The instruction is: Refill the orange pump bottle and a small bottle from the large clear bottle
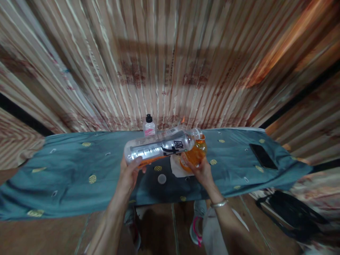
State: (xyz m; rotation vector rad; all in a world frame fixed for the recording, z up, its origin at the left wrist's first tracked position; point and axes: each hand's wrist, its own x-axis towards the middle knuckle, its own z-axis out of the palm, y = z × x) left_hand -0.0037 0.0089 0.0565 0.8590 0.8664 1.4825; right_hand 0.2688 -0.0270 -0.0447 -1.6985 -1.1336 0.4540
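1. A striped curtain (170,60) fills the far side of the scene, hanging in folds behind a long table draped in a blue-green cloth (69,170) dotted with yellow medallions.

2. On the right end of the cloth lies a dark phone (262,156), flat and well apart from the hands; a black bag (292,212) sits on the floor below it.

3. At centre, the left hand (129,175) is wrapped around the base of a clear plastic bottle (159,147), which lies almost level above the cloth, long axis running left to right, neck toward the right.

4. The bottle's mouth meets the top of an orange-filled bottle (195,154), just right of it; the right hand (203,171), a bracelet (219,203) at its wrist, grips this one from the near side. Whether the two mouths touch is blurred.

5. A pale coaster-like pad (176,168) lies under the orange bottle, and a small round white disc (162,179), perhaps a cap, sits just near of the bottles.

6. A small black-capped bottle (149,127) stands upright at the far edge, behind the clear one.
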